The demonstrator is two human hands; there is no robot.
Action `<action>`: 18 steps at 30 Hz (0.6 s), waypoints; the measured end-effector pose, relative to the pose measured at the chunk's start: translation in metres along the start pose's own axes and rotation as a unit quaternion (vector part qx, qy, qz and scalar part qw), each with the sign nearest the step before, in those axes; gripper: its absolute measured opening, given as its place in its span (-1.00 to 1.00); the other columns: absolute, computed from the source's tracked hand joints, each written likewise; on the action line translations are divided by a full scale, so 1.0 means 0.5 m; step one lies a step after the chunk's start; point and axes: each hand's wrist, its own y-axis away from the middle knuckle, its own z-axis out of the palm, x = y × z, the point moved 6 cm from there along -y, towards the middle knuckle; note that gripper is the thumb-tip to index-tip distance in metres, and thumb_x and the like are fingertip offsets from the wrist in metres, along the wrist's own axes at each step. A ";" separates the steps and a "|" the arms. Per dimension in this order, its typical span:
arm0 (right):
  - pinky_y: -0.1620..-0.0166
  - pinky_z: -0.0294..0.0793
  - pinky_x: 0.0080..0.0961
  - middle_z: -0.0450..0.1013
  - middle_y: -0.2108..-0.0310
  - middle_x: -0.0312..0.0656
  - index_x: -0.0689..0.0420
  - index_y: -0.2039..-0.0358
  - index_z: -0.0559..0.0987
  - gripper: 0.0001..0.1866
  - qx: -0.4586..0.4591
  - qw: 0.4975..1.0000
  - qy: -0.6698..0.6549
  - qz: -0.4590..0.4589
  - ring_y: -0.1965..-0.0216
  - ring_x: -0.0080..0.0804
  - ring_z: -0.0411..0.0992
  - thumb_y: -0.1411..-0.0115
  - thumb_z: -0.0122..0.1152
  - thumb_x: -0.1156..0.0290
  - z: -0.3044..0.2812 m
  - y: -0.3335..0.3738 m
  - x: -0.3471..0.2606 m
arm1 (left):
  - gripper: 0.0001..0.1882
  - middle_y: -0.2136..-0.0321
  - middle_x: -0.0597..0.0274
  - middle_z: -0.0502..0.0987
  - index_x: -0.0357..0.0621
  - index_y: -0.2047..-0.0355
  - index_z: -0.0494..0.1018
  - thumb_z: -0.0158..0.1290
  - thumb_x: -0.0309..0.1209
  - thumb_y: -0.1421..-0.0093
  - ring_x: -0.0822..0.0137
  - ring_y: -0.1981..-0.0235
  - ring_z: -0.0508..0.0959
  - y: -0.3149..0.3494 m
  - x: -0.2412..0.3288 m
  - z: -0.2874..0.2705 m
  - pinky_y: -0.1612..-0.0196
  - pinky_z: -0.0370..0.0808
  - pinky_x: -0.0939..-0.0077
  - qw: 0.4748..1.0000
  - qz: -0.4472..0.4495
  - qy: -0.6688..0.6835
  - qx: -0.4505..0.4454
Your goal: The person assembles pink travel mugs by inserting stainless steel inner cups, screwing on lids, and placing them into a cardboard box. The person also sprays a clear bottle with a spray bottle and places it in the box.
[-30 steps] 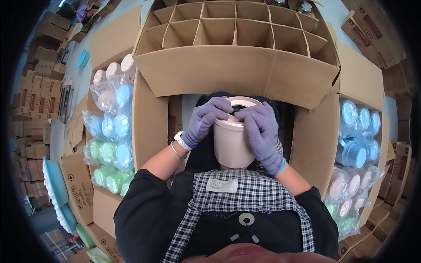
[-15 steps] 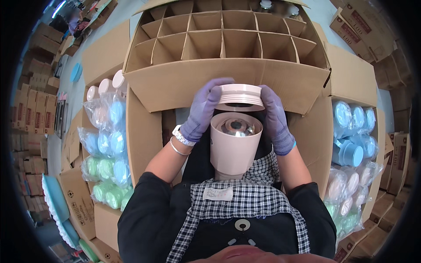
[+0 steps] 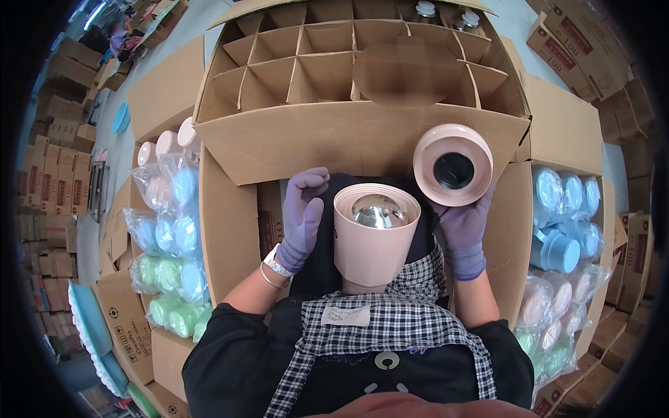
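Note:
Between my thighs stands a pink faceted flask body (image 3: 373, 252), its threaded mouth upward. A shiny silver dome (image 3: 378, 211) shows inside that mouth. My right hand (image 3: 468, 224) is closed on a round pink screw collar (image 3: 426, 171), raised to the right of the body. The collar is tipped so that its underside and black round centre face up. To the left of the body, my left hand (image 3: 302, 217) holds nothing, its fingers apart and slightly curled, without touching the flask. Both hands wear purple gloves.
A divided carton (image 3: 327, 143) lies ahead, with silver-capped bottles (image 3: 425, 11) in its far right cells. A blurred brown patch covers some right cells. Bagged blue, green and pink parts fill a left carton (image 3: 167, 87) and a right carton (image 3: 561, 115).
The pink collar has gone from above the flask to the right in my right hand, tilting over. My left hand has let go of it and moved lower left.

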 end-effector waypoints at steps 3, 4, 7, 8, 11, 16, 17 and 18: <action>-0.11 0.73 0.18 0.35 -0.42 -0.13 -0.13 -0.50 0.24 -0.29 0.024 0.998 0.047 -0.016 -0.33 -0.01 0.46 -0.55 -0.23 -0.29 -0.046 0.023 -0.012 | -0.37 -0.23 -0.11 0.41 -0.21 0.00 0.36 0.35 0.03 -0.27 0.08 -0.19 0.49 0.003 0.029 0.008 -0.32 0.45 0.14 0.998 0.044 0.019 0.030; -0.05 0.77 0.12 0.36 -0.41 -0.13 -0.12 -0.49 0.25 -0.30 0.023 0.999 0.038 -0.006 -0.30 -0.04 0.49 -0.56 -0.22 -0.29 -0.064 0.029 -0.015 | -0.35 -0.24 -0.13 0.41 -0.21 0.00 0.36 0.39 0.03 -0.22 0.07 -0.19 0.49 0.002 0.041 0.015 -0.33 0.45 0.13 0.998 0.064 -0.018 0.005; 0.12 0.86 -0.09 0.42 -0.36 -0.14 -0.10 -0.47 0.27 -0.32 0.032 0.998 0.046 -0.005 -0.18 -0.14 0.59 -0.56 -0.19 -0.25 -0.084 0.031 -0.029 | -0.26 -0.25 -0.16 0.42 -0.19 0.03 0.37 0.54 -0.04 -0.02 0.01 -0.18 0.51 -0.014 0.095 0.048 -0.32 0.45 0.12 0.981 0.140 -0.116 -0.073; 0.17 0.88 -0.17 0.44 -0.34 -0.15 -0.09 -0.47 0.27 -0.33 0.036 0.998 0.054 -0.009 -0.14 -0.17 0.63 -0.57 -0.18 -0.24 -0.086 0.029 -0.030 | -0.26 -0.22 -0.16 0.46 -0.16 0.06 0.39 0.58 -0.07 0.06 -0.09 -0.18 0.52 -0.018 0.120 0.068 -0.32 0.45 0.09 0.970 0.147 -0.156 -0.112; 0.12 0.86 -0.22 0.45 -0.32 -0.19 -0.07 -0.45 0.30 -0.42 -0.017 0.993 0.096 -0.062 -0.14 -0.22 0.62 -0.61 -0.19 -0.11 -0.049 0.030 -0.042 | -0.37 -0.17 -0.09 0.51 -0.18 0.17 0.49 0.54 -0.04 0.04 -0.12 -0.16 0.54 -0.026 0.170 0.138 -0.24 0.48 0.07 0.899 0.182 -0.283 -0.279; 0.05 0.83 -0.31 0.48 -0.28 -0.17 -0.05 -0.41 0.33 -0.51 -0.103 0.975 0.173 -0.089 -0.13 -0.32 0.62 -0.65 -0.21 0.00 0.198 -0.074 -0.086 | -0.46 -0.21 -0.01 0.51 -0.25 0.17 0.58 0.49 -0.12 -0.02 -0.11 -0.18 0.52 -0.019 0.196 0.125 -0.23 0.51 0.05 0.865 0.135 -0.291 -0.385; 0.00 0.81 -0.26 0.48 -0.29 -0.17 -0.03 -0.42 0.33 -0.50 -0.128 0.980 0.143 -0.061 -0.13 -0.28 0.62 -0.65 -0.20 0.01 0.232 -0.116 -0.093 | -0.47 -0.26 -0.02 0.47 -0.27 0.13 0.59 0.49 -0.15 -0.03 -0.10 -0.24 0.49 -0.016 0.208 0.115 -0.29 0.48 0.09 0.862 0.114 -0.294 -0.398; -0.04 0.79 -0.21 0.47 -0.29 -0.16 0.00 -0.43 0.32 -0.49 -0.154 0.981 0.113 -0.031 -0.14 -0.25 0.62 -0.65 -0.18 0.02 0.260 -0.167 -0.096 | -0.48 -0.29 -0.03 0.45 -0.27 0.15 0.59 0.49 -0.16 -0.04 -0.09 -0.26 0.48 -0.011 0.212 0.104 -0.30 0.46 0.10 0.863 0.118 -0.277 -0.406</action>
